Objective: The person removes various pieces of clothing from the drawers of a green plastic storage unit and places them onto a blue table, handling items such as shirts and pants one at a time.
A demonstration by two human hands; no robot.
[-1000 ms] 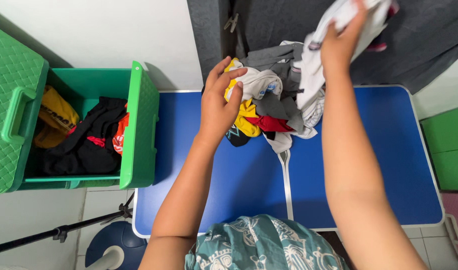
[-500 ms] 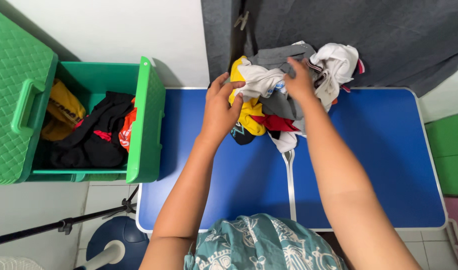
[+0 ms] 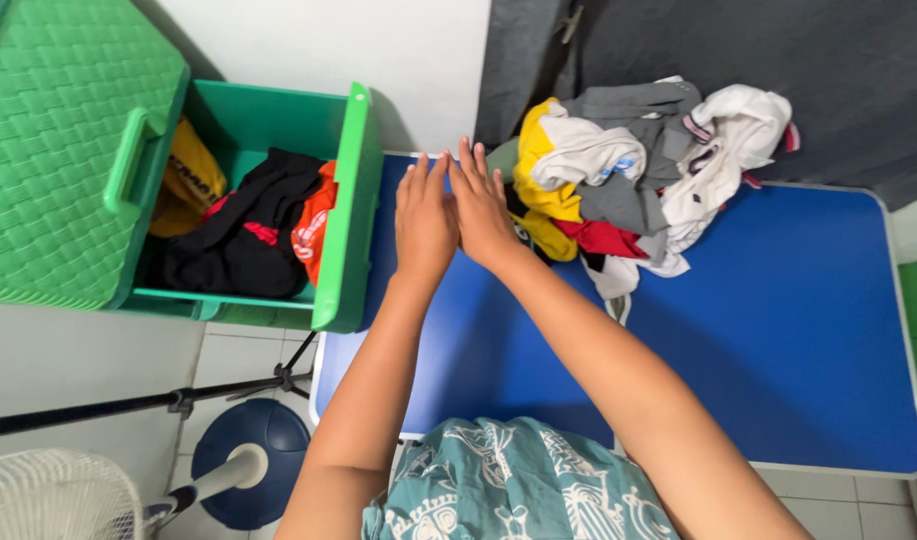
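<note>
Two hands, left (image 3: pixel 424 222) and right (image 3: pixel 480 208), are hovering empty with open, flat grips over the tabletop (image 3: pixel 778 330) beside the clothes pile (image 3: pixel 628 180), seemingly between picks; next likely calls for grasping one garment.

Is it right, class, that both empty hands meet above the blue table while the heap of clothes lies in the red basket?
Not quite. In the head view the basket is green, and the heap of clothes lies on the blue table. The left hand and right hand do meet, empty.
</note>
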